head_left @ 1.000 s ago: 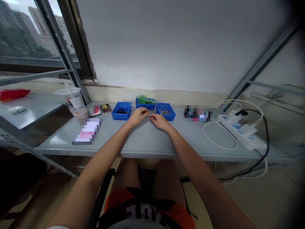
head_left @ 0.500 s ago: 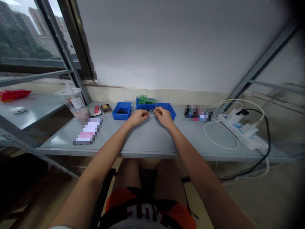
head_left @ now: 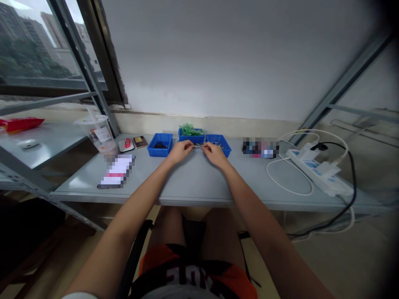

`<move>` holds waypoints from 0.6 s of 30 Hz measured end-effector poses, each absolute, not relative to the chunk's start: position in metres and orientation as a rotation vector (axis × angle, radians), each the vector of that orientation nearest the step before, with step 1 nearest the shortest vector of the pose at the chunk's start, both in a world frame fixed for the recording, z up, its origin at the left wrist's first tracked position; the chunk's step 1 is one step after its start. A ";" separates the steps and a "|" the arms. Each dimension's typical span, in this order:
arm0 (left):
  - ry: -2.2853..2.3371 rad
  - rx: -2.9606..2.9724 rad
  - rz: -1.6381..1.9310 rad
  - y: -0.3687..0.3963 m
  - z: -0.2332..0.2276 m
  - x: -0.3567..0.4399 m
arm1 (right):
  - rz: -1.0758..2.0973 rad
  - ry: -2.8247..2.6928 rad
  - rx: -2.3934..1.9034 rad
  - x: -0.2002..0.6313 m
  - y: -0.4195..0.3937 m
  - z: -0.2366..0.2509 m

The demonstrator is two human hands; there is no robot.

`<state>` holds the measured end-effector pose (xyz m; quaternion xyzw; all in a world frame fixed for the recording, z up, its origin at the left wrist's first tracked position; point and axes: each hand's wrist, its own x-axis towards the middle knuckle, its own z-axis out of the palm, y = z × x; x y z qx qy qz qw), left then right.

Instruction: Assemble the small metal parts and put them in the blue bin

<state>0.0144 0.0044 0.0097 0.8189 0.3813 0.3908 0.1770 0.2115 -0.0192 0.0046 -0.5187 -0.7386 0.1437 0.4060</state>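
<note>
My left hand [head_left: 180, 150] and my right hand [head_left: 213, 153] rest on the grey table [head_left: 193, 182], fingertips pinched together around a small metal part [head_left: 198, 146] between them. Just behind the hands stand three blue bins: a left bin [head_left: 160, 145] with dark pieces, a middle bin [head_left: 190, 135] topped with green pieces, and a right bin [head_left: 218, 144] with metal parts. The part itself is too small to make out.
A plastic cup [head_left: 99, 133] stands at the far left, beside a small red item [head_left: 126, 143] and a dark box [head_left: 140, 141]. A blurred flat item [head_left: 116, 171] lies left. A white power strip [head_left: 321, 176] with cables sits at the right.
My right hand moved back toward the right bin, then came in to meet the left hand. The left hand stayed nearly still. The view shifted slightly.
</note>
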 end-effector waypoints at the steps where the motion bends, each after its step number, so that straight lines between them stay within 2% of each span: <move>1: 1.085 2.315 1.107 0.004 0.010 0.014 | 0.353 -1.868 -1.299 0.211 -0.019 0.004; 12: 1.112 2.303 1.058 0.005 0.007 0.014 | 0.395 -1.973 -1.170 0.208 -0.022 0.006; 18: 1.235 2.381 0.960 0.007 0.004 0.012 | 0.383 -1.596 -1.328 0.221 -0.010 0.003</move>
